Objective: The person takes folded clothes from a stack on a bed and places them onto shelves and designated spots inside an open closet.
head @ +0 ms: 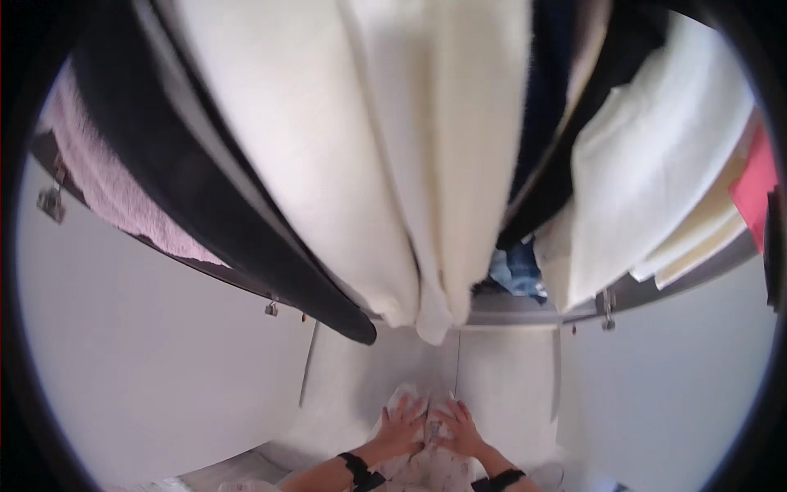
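Observation:
My left hand (401, 424) lies with spread fingers on the light patterned clothing over my legs, at the bottom centre. Just to its right, my right hand (458, 427) rests the same way, its fingers apart. Neither hand holds anything. Both wrists wear black bands. Above and beyond the hands hang several garments: a cream fabric piece (307, 154) in the middle, a long black garment (184, 166) to its left, and a white garment (639, 160) to the right. The tops of the garments are out of view.
A fuzzy pink textile (123, 197) hangs at the left, blue fabric (519, 270) shows low behind the garments, and a red item (759, 190) is at the far right. Metal latches (51, 204) hang along the dark edge. Pale panels (154, 369) flank both sides.

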Demonstrator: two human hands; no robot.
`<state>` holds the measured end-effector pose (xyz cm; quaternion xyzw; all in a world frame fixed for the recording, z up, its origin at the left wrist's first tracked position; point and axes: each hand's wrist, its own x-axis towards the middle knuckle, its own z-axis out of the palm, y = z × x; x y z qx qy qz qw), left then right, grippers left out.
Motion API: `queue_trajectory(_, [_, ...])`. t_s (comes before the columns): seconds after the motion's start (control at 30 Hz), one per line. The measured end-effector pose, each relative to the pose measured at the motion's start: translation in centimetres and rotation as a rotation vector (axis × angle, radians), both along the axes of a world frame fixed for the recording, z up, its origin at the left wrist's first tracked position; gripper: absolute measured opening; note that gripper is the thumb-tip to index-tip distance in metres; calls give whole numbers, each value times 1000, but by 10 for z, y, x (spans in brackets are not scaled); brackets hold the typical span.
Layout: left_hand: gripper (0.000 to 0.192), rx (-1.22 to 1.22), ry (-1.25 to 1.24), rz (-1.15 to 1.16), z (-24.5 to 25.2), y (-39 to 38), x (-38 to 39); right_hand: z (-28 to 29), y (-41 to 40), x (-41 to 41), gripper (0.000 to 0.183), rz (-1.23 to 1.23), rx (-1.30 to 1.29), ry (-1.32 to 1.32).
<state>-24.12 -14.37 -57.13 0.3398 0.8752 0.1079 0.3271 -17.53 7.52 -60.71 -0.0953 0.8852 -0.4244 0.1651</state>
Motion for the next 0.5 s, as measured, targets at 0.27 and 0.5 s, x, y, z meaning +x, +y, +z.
queue_trajectory(0.27, [83,-198,-398,-126,116,-26,68,102,-45,92,79,-142,73,-402])
queue_trajectory(0.5, [81,-270,-918,23,245,-112,120,248,-38,255,79,-519,-502,-1172])
